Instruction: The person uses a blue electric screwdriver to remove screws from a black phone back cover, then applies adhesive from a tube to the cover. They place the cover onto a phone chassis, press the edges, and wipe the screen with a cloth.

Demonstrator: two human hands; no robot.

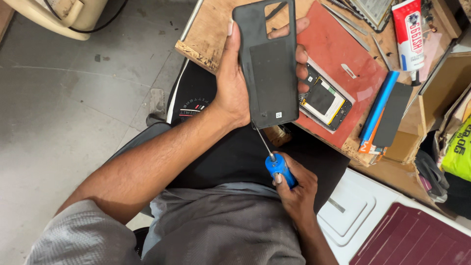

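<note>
Two hands busy, left hand [235,83] gripping upright dark phone back cover [269,64], right hand [297,189] clenching blue screwdriver [278,169] angled up-left.

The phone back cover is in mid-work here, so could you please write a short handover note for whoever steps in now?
Left hand: grips the dark phone back cover, inner side up, above the bench edge.
Right hand: holds the blue-handled screwdriver, its tip at the cover's lower edge.
Opened phone body lies on the red mat.
Done: cover is off the phone.
Left: whatever the screwdriver is working at on the cover's edge; cannot tell more.
</note>
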